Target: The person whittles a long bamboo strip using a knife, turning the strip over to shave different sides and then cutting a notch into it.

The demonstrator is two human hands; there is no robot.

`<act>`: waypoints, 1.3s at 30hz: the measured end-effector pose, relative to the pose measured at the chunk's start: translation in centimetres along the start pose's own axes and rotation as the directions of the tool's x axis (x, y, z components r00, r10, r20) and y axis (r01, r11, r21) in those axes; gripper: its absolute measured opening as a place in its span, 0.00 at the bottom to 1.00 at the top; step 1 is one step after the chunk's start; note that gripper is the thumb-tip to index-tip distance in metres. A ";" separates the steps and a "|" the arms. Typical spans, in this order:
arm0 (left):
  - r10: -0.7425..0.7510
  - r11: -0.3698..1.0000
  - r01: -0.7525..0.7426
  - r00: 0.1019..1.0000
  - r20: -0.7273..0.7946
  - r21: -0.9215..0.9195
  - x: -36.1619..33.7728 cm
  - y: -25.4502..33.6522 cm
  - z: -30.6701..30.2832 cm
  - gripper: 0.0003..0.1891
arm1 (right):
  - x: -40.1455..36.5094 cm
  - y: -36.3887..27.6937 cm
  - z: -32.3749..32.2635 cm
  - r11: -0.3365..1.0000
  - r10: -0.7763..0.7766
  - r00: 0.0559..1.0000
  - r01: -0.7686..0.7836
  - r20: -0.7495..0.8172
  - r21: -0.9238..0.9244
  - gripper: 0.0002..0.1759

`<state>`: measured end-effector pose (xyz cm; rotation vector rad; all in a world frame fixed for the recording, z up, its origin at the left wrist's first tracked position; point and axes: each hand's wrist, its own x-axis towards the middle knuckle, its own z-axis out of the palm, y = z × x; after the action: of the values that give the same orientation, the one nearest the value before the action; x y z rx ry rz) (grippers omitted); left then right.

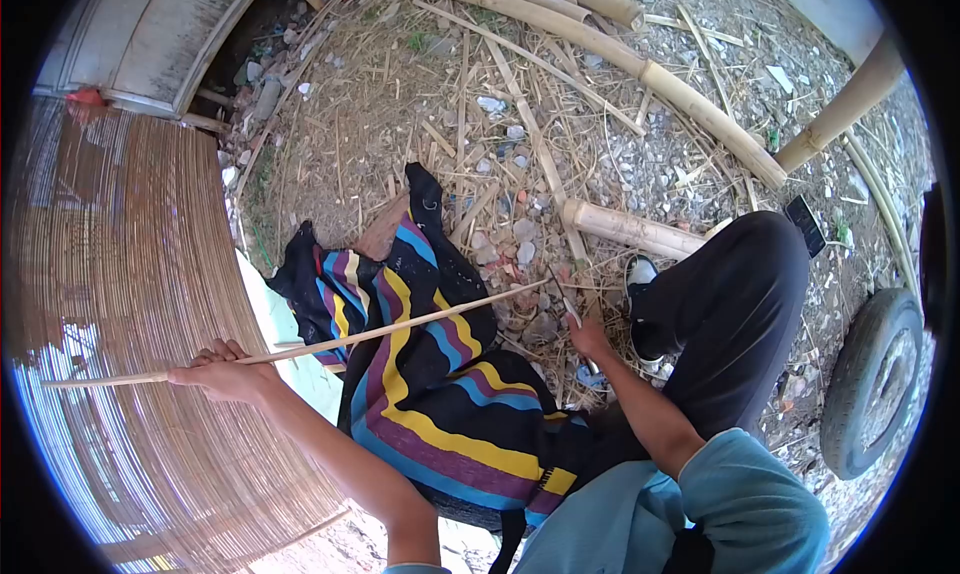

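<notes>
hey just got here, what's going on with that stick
A seated person grips a long, thin stick in the left hand and a knife in the right hand. The stick's far end is by the blade; whether they touch is hard to tell. Striped cloth lies under the stick, and bamboo poles lie on the littered ground.

the bamboo strip [320, 345] is pale, smooth and matt, like bare split wood. the knife [567, 300] has a thin blade that looks metal. the striped garment [450, 449] is soft, creased cloth without sheen; the trousers [740, 284] are dark matt fabric. the bamboo pole [705, 116] has a smooth, faintly glossy skin. the slatted screen [150, 214] is ribbed and rough, the tyre [843, 404] dull rubber, the ground [345, 144] gritty.
</notes>
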<state>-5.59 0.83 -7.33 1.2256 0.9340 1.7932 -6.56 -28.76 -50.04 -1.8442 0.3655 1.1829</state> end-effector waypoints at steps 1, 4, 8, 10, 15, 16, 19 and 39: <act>0.016 1.000 -0.016 1.000 -0.004 0.016 -0.6 0.4 0.1 0.27 | -0.2 0.2 1.4 0.998 -0.064 0.997 0.064 -0.041 0.002 0.32; 0.013 0.999 -0.014 1.000 0.027 0.048 -1.1 0.8 0.4 0.27 | -4.6 -3.9 3.6 0.970 -0.208 0.977 0.212 -0.043 0.116 0.30; 0.010 0.999 -0.011 1.000 0.027 0.047 -0.6 0.3 0.3 0.27 | -10.1 -9.0 4.3 0.850 -0.526 0.850 0.526 -0.010 0.003 0.28; 0.000 0.998 0.001 1.000 -0.010 0.057 -0.7 0.4 0.4 0.28 | -9.4 -8.2 4.7 0.844 -0.537 0.844 0.537 0.001 0.000 0.28; -0.015 0.993 0.013 1.000 0.008 0.116 1.8 -1.4 -1.1 0.28 | -0.4 0.8 0.1 0.991 -0.110 0.993 0.106 -0.051 -0.080 0.32; -0.029 0.992 0.029 1.000 -0.002 0.126 1.3 -1.2 -0.7 0.28 | 0.2 0.8 -0.9 0.997 -0.018 0.999 0.015 -0.038 -0.076 0.31; 0.020 0.990 -0.018 1.000 -0.012 0.141 -0.4 -0.1 0.2 0.28 | -1.0 -0.3 2.0 0.996 -0.087 0.994 0.087 -0.070 -0.005 0.32; 0.017 0.985 -0.015 1.000 -0.009 0.170 1.3 -1.4 -0.3 0.34 | -8.0 -7.9 3.4 0.947 -0.302 0.950 0.291 0.073 0.139 0.30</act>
<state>-5.96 2.60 -8.10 1.3333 1.1054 1.7631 -7.45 -23.19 -39.67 -1.6591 0.1006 1.0096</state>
